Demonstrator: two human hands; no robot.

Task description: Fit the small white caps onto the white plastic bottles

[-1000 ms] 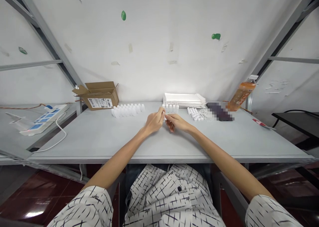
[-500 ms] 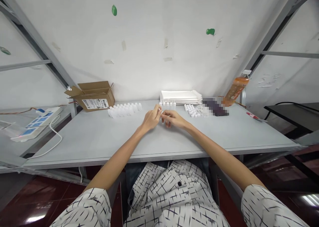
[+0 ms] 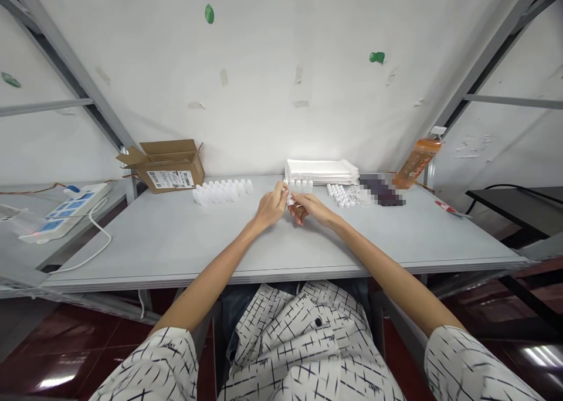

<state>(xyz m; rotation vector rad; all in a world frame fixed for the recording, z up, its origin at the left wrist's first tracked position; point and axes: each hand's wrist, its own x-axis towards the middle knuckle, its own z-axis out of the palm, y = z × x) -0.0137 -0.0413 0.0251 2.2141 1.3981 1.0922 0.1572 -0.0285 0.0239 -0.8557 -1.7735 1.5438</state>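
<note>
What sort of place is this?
Likely a light assembly or packing workstation: a grey table with rows of small translucent white pieces, a cluster of white cap-like parts, and an open, labelled cardboard box.

A small white piece (image 3: 289,199) sits pinched between the fingertips of the left hand (image 3: 271,208) and right hand (image 3: 313,209); the fingers cover so much that I can't make out from here whether it is bottle, cap or both. Just beyond it, a short row of small white bottles (image 3: 302,185) stands upright, close together, with narrow tops. Off to the left, well apart, cloudy white bottles (image 3: 222,191) stand bunched in rows. Over to the right, little white caps (image 3: 341,194) lie in a loose cluster.
</note>
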